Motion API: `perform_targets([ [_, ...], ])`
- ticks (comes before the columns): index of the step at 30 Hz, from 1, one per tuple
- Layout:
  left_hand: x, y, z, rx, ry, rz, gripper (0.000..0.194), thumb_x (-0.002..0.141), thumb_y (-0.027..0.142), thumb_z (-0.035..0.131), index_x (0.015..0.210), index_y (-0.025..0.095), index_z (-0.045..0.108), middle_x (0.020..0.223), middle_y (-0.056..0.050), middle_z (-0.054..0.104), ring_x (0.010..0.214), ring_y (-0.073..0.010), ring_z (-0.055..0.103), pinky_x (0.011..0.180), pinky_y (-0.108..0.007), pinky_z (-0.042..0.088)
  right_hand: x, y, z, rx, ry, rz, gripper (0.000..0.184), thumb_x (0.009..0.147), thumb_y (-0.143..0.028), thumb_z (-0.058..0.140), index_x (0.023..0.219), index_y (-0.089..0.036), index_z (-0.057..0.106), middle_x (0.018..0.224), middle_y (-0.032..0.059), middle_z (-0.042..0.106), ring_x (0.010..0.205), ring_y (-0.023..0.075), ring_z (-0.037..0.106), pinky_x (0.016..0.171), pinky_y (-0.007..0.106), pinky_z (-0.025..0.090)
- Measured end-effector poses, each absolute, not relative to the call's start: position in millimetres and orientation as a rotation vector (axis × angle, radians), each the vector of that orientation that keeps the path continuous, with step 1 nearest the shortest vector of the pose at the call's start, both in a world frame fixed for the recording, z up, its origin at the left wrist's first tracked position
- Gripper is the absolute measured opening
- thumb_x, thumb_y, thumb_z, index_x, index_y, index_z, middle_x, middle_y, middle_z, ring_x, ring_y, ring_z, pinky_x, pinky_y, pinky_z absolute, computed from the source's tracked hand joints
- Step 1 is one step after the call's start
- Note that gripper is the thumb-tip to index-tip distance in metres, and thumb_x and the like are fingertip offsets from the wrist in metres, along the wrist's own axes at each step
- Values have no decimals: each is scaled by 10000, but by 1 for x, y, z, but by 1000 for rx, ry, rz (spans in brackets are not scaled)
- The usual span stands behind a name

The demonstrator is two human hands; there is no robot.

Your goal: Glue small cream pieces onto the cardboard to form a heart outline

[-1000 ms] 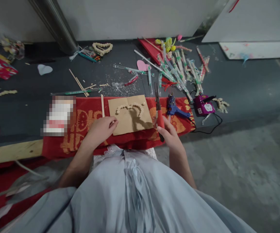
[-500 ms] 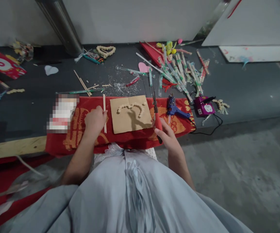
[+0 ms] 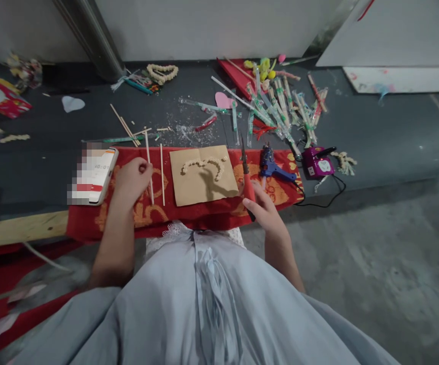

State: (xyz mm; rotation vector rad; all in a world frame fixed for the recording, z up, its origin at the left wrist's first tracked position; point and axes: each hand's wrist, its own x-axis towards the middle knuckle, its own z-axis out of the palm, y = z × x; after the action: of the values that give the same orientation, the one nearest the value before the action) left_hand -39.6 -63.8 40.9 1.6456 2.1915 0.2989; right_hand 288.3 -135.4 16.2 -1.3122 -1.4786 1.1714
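Note:
My left hand (image 3: pixel 131 180) is closed in a pinch round a thin wooden stick (image 3: pixel 148 161) on the red cloth (image 3: pixel 189 213); a second stick (image 3: pixel 162 172) lies just to its right. My right hand (image 3: pixel 262 205) is shut on red-handled pliers (image 3: pixel 246 180), their tip pointing away from me. Between the hands lies a brown card (image 3: pixel 202 183) bearing a half-formed heart outline of pale pieces (image 3: pixel 203 164).
A phone (image 3: pixel 93 175) lies left of the cloth. A blue glue gun (image 3: pixel 274 166) and a purple device (image 3: pixel 318 161) with a black cord sit to the right. Many wrapped sticks (image 3: pixel 280 109), paper hearts and scraps litter the dark surface behind. Concrete floor lies to the right.
My left hand left the card's edge and moved left to the sticks, pinching one and drawing it apart from the other. My right hand keeps the pliers almost still.

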Motion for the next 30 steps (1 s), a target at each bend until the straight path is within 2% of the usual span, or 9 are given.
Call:
perform_targets([
  [9, -36, -74, 58, 1688, 2195, 188, 209, 848, 355, 429, 832, 231, 597, 902, -58, 685, 891, -242, 624, 747, -323, 424, 289, -138, 15, -1321, -1530, 1180, 268, 815, -490, 631, 927, -248, 662, 1008, 40, 543, 1032, 222, 524, 991, 400, 441],
  [20, -34, -76, 61, 1724, 2169, 111, 197, 864, 347, 444, 843, 219, 591, 895, -63, 685, 849, -232, 617, 721, -310, 417, 288, -139, 15, -1289, -1547, 1229, 346, 807, -576, 640, 953, -263, 652, 1058, 44, 540, 1118, 231, 506, 1059, 406, 398],
  [30, -31, -76, 63, 1709, 2174, 93, 188, 858, 343, 456, 869, 230, 606, 933, -62, 699, 876, -241, 632, 747, -314, 427, 288, -139, 20, -1283, -1572, 1227, 311, 814, -542, 643, 938, -256, 655, 1039, 41, 544, 1090, 228, 523, 1045, 412, 405],
])
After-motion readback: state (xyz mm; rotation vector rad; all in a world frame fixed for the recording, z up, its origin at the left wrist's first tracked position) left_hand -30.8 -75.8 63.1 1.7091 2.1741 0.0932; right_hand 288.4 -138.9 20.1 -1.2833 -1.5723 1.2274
